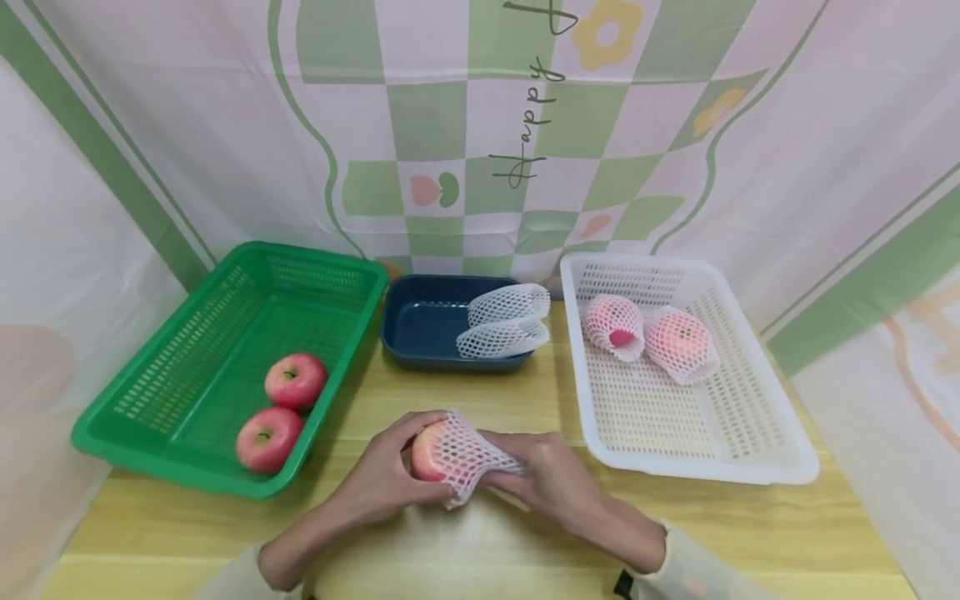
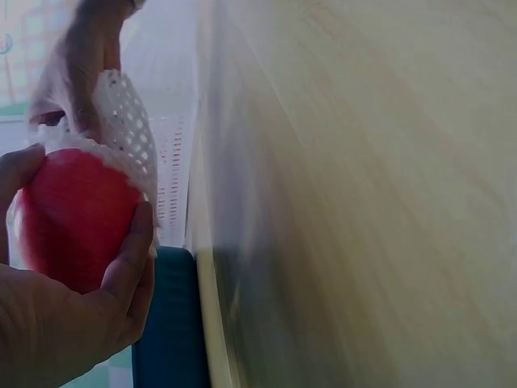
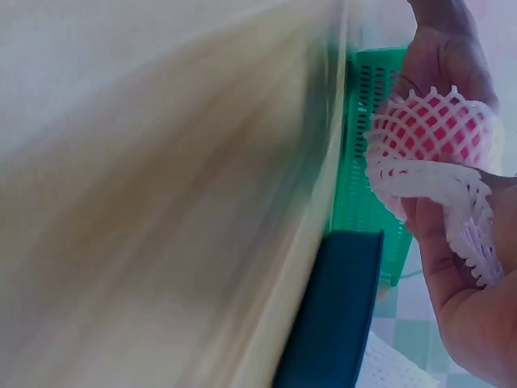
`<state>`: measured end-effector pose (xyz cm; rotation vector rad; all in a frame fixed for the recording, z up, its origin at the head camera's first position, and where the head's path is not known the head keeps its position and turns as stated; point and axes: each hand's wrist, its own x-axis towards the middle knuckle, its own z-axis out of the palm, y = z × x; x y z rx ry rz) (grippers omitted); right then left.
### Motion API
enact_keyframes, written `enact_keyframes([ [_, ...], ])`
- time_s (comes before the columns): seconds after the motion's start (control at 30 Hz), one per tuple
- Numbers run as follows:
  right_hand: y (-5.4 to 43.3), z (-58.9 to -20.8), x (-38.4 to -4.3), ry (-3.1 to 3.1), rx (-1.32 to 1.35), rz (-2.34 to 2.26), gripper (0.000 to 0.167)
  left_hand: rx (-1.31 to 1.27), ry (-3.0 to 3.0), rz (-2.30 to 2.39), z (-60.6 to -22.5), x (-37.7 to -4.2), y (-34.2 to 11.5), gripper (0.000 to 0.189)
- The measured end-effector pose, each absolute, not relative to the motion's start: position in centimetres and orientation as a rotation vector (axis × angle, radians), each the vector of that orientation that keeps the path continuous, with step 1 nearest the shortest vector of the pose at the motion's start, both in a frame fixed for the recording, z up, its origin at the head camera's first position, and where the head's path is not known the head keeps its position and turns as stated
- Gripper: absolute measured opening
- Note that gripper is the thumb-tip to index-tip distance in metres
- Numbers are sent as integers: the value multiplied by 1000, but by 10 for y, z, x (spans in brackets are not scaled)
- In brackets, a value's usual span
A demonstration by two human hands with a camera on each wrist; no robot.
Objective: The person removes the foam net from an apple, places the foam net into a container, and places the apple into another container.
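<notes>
My left hand (image 1: 382, 471) grips a red apple (image 1: 427, 454) from its left side, thumb and fingers curled round it. A white foam net sleeve (image 1: 467, 454) covers the right part of that apple. In the left wrist view the bare end of the apple (image 2: 77, 218) faces the camera. My right hand (image 1: 551, 479) pinches the narrow tail of the net at the right. The right wrist view shows the net (image 3: 436, 133) stretched over the red skin, its loose end folded by the right hand's fingers (image 3: 440, 259).
Two bare apples (image 1: 270, 439) lie in the green basket (image 1: 187, 479) at left. A dark blue tray (image 1: 420, 361) at the back middle holds two foam nets (image 1: 502, 339). The white basket (image 1: 697, 471) at right has two netted apples (image 1: 681, 343). A patterned curtain (image 1: 427, 117) hangs behind.
</notes>
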<state>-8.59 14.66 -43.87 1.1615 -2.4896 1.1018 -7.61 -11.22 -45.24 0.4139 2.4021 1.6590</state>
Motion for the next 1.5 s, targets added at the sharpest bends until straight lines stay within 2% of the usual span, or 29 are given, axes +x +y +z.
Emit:
enact_keyframes([
  [0.13,150,-432,-88,-2470,1187,1065,30,393,2396,1687,-451,-76,-115,82],
  [0.23,153,-426,-90,-2446,1198,982,25,419,2403,1704,-450,-76,-117,81],
  [0.57,170,-390,-100,-2413,1306,802,24,412,2420,1692,-450,-76,-120,80],
  [0.87,178,-342,-123,-2380,1410,655,30,358,2398,1690,-452,-75,-121,79],
  [1.13,172,-307,-158,-2387,1427,548,24,351,2380,1699,-455,-75,-122,81],
  [1.5,143,-278,-234,-2578,1406,439,10,356,2410,1656,-450,-74,-121,79],
])
